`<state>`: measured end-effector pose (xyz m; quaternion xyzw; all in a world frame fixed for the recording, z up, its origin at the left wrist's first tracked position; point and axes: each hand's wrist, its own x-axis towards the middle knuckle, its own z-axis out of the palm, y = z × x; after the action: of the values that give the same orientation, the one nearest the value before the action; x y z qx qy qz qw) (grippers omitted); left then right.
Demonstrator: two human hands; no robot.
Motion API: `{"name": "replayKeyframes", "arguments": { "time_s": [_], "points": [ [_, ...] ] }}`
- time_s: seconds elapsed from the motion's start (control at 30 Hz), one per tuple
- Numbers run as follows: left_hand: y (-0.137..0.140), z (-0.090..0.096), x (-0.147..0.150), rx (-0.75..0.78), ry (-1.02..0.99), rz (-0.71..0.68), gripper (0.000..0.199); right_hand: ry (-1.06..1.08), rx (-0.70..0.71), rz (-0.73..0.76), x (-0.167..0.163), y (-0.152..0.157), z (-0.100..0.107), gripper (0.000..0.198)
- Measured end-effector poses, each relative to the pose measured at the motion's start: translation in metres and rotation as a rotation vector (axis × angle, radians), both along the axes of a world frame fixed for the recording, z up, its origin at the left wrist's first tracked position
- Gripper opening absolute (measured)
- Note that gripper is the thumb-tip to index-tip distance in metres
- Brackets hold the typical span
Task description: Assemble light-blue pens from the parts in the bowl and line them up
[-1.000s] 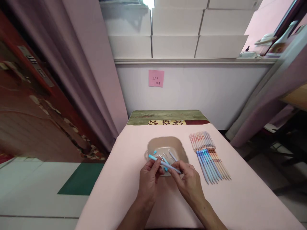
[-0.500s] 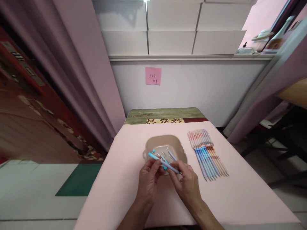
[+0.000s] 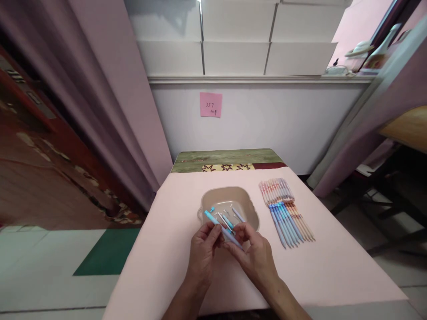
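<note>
Over the near rim of the beige tray (image 3: pixel 248 201), I see the left hand (image 3: pixel 202 251) and the right hand (image 3: pixel 255 254) both pinching one blue pen (image 3: pixel 222 228), which lies tilted between their fingertips. More pens (image 3: pixel 287 209) lie in a row to the right.

A pink note (image 3: pixel 211 105) hangs on the white wall under stacked white boxes (image 3: pixel 235 38), with purple curtains (image 3: pixel 110 89) at the left
</note>
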<state>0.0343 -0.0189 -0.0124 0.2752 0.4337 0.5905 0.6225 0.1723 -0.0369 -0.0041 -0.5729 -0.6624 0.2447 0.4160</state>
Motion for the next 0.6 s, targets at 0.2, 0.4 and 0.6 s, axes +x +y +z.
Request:
{"name": "replayKeyframes", "arguments": {
  "time_s": [0.2, 0.4, 0.6],
  "points": [
    [-0.0033, 0.0057, -0.0017, -0.006, -0.019, -0.02, 0.02, 0.131, -0.098, 0.056, -0.0023, -0.003, 0.0036, 0.027],
    [-0.0037, 0.0095, -0.0042, -0.023, -0.001, -0.05, 0.02, 0.564, -0.33, 0.25, -0.0023, -0.0003, -0.0011, 0.031],
    [-0.0065, 0.004, 0.0021, -0.04, 0.026, -0.007, 0.018, 0.259, -0.109, 0.105, -0.0036, -0.0022, 0.0009, 0.018]
  ]
}}
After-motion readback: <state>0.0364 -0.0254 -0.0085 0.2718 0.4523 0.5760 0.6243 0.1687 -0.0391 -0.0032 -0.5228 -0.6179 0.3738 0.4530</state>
